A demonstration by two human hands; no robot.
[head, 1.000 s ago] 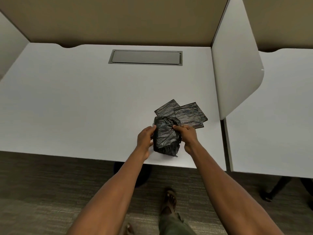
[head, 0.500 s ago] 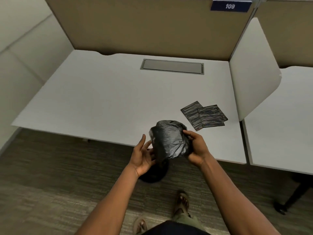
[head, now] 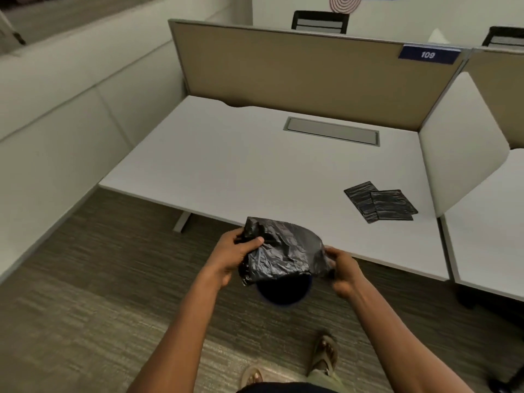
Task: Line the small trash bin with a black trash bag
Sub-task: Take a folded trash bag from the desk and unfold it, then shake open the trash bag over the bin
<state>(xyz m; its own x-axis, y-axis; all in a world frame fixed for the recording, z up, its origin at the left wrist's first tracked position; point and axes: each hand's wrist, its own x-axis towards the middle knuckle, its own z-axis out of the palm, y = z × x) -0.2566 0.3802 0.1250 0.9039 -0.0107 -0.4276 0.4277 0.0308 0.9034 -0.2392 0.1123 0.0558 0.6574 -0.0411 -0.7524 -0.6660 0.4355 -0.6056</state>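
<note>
A person stands at a white desk point(head: 226, 165), holding a crumpled black trash bag point(head: 283, 253) between both hands just in front of the desk's near edge. The left hand point(head: 232, 258) pinches one side; the right hand point(head: 344, 272) grips the other. Below the bag sits a dark round shape, possibly the small bin point(head: 283, 290). Two folded black bags point(head: 380, 204) lie on the desk.

Office: white desk point(head: 241, 165), tan cubicle partition point(head: 297, 75), number plate "109" point(head: 427, 54), grey carpet point(head: 85, 293).
</note>
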